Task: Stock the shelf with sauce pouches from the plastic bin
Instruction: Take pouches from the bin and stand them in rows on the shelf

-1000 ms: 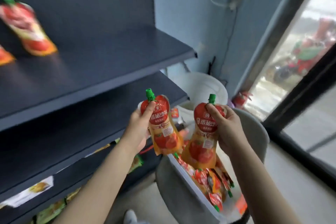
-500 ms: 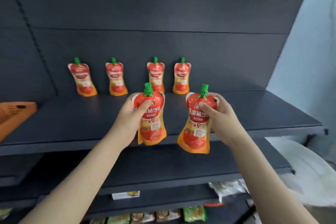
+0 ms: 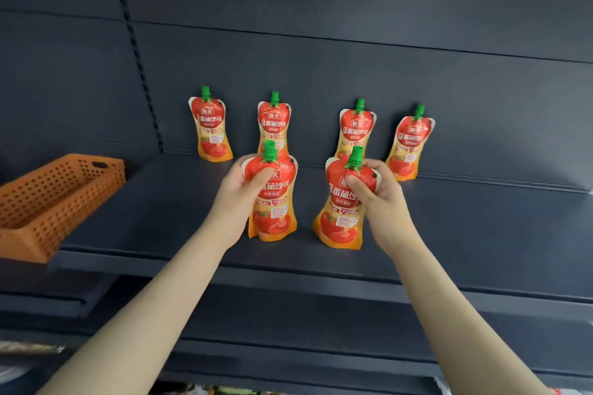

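Observation:
On the dark shelf [image 3: 465,228] several red-and-orange sauce pouches with green caps stand in a back row against the rear panel, the leftmost pouch [image 3: 210,127] near the upright and the rightmost pouch [image 3: 409,144] farthest right. My left hand [image 3: 239,199] grips one upright pouch [image 3: 274,202] by its upper part, its base at the shelf surface in front of the row. My right hand [image 3: 375,199] grips a second pouch [image 3: 340,212], slightly tilted, its base also down at the shelf. The plastic bin is out of view.
An orange perforated basket [image 3: 48,202] sits on the shelf at the left. A lower dark shelf [image 3: 321,324] runs beneath my forearms. Bare shelf surface stretches to the right of the pouches.
Both hands have carried their pouches from the bin up and forward onto the shelf. The pouches now sit low over the shelf surface, just in front of the back row.

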The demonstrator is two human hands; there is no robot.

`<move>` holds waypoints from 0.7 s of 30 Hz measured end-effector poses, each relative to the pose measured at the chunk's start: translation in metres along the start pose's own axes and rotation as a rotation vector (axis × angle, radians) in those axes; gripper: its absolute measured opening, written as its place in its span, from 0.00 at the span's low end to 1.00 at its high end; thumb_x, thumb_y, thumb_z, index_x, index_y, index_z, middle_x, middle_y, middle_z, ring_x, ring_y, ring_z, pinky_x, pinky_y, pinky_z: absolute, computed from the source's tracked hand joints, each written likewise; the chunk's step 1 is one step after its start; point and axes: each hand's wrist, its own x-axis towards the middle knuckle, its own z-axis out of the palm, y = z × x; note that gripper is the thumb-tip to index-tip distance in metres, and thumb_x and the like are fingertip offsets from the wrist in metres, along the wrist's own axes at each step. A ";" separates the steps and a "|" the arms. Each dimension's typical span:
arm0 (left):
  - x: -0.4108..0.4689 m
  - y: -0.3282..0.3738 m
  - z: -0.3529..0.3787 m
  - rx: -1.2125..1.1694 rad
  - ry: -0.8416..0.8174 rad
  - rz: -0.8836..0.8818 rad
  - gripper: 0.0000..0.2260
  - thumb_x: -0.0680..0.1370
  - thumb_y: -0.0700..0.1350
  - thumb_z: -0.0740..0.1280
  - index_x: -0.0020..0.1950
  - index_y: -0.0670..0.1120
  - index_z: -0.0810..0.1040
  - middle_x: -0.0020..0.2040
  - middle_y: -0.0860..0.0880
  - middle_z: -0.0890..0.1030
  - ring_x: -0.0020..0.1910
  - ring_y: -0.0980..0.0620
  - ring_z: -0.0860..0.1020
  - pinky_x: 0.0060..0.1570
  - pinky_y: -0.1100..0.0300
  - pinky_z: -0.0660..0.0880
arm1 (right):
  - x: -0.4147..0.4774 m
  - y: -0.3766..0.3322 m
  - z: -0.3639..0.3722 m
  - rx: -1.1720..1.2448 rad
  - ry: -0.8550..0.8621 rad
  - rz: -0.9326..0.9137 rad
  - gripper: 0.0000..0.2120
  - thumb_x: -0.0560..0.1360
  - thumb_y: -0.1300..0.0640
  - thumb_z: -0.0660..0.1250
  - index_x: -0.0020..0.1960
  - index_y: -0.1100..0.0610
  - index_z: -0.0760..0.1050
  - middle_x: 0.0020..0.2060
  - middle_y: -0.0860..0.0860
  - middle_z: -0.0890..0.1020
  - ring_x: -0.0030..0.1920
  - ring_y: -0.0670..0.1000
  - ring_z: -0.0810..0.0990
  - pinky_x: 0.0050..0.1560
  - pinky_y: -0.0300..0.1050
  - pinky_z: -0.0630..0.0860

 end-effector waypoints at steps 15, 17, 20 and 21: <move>0.050 -0.032 -0.030 0.292 -0.156 -0.031 0.22 0.77 0.47 0.69 0.67 0.61 0.66 0.63 0.60 0.77 0.62 0.62 0.75 0.61 0.60 0.71 | 0.043 0.033 -0.005 -0.287 -0.385 0.152 0.22 0.73 0.49 0.70 0.65 0.44 0.68 0.55 0.42 0.81 0.55 0.39 0.80 0.51 0.36 0.78; 0.050 -0.040 -0.037 0.295 -0.164 -0.059 0.18 0.78 0.48 0.69 0.65 0.61 0.69 0.60 0.62 0.78 0.58 0.64 0.77 0.58 0.63 0.72 | 0.048 0.036 0.000 -0.271 -0.373 0.176 0.22 0.73 0.49 0.70 0.64 0.45 0.68 0.54 0.42 0.81 0.53 0.39 0.81 0.51 0.37 0.79; 0.062 -0.041 -0.051 0.291 -0.137 -0.064 0.12 0.78 0.48 0.68 0.60 0.59 0.75 0.56 0.60 0.82 0.56 0.63 0.79 0.55 0.63 0.75 | 0.065 0.040 0.018 -0.294 -0.311 0.134 0.19 0.75 0.51 0.69 0.64 0.46 0.70 0.53 0.42 0.82 0.54 0.41 0.82 0.51 0.40 0.79; 0.067 -0.039 -0.059 0.293 -0.131 -0.061 0.12 0.78 0.48 0.68 0.60 0.58 0.75 0.56 0.60 0.82 0.56 0.63 0.80 0.56 0.63 0.75 | 0.071 0.043 0.026 -0.294 -0.290 0.122 0.18 0.76 0.51 0.69 0.64 0.46 0.70 0.53 0.42 0.83 0.54 0.41 0.82 0.53 0.41 0.79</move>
